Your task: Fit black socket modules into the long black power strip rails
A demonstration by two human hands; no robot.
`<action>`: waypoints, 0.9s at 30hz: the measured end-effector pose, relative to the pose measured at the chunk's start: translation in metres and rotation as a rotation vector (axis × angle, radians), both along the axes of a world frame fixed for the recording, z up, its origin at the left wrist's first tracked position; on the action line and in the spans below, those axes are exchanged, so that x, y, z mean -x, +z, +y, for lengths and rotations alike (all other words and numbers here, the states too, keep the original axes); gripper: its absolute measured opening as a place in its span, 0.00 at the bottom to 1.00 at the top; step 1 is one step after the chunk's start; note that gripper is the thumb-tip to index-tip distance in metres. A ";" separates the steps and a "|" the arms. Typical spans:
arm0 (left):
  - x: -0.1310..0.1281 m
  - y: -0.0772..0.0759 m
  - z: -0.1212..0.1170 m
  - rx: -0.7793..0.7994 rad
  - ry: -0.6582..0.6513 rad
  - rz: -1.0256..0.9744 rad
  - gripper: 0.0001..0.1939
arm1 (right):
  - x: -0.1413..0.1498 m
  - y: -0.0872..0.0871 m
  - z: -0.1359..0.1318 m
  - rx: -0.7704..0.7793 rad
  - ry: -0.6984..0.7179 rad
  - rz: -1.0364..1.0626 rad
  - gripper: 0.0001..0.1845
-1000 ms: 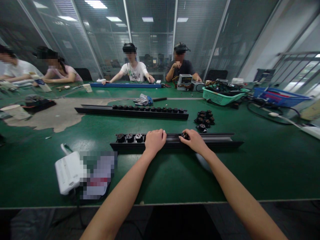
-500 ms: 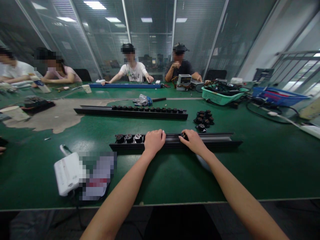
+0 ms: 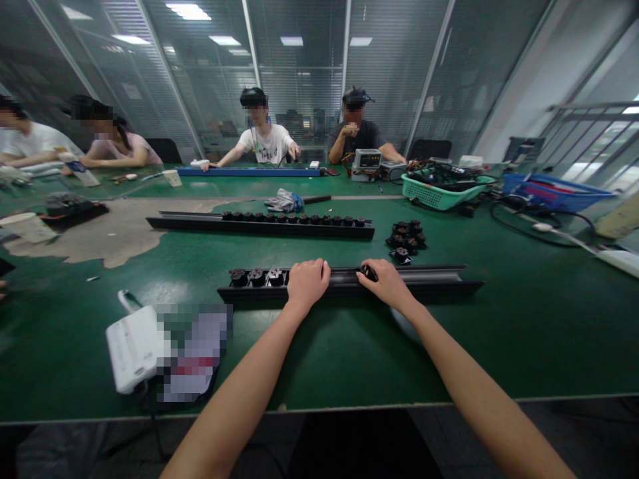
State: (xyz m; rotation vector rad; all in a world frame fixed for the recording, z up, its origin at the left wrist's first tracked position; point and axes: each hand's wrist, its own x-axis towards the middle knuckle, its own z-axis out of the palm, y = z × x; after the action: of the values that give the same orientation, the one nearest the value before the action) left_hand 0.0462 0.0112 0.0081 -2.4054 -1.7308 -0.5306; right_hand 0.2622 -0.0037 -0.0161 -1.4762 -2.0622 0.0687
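A long black channel (image 3: 429, 282) lies crosswise on the table in front of me. Three round black socket modules (image 3: 256, 277) sit in its left end. My left hand (image 3: 308, 282) is closed over the channel just right of them, fingers on the far side and hidden. Farther right, my right hand (image 3: 383, 282) pinches another black socket module (image 3: 368, 272) at the channel; its underside is hidden, so I cannot tell whether it rests inside. A pile of loose socket modules (image 3: 407, 237) lies beyond my right hand.
Behind stands a second black channel (image 3: 259, 227) holding a row of modules. A white box (image 3: 134, 348) and a blurred-out flat item (image 3: 200, 352) lie front left. Green (image 3: 444, 193) and blue baskets (image 3: 554, 191) stand back right. Several people sit across the table, one beside a blue bar (image 3: 249, 172).
Both my hands stay in place on the channel, with hardly any visible motion. Across the table, one person's hand has lifted slightly from the blue bar.
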 end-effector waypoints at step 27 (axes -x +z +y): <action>0.000 0.000 -0.001 0.001 -0.001 -0.012 0.22 | -0.003 0.004 -0.004 0.019 -0.096 0.009 0.10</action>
State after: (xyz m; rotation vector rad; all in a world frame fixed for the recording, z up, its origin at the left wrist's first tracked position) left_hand 0.0461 0.0103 0.0084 -2.4087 -1.7355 -0.5454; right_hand 0.2655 -0.0080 -0.0122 -1.5812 -1.9849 0.0566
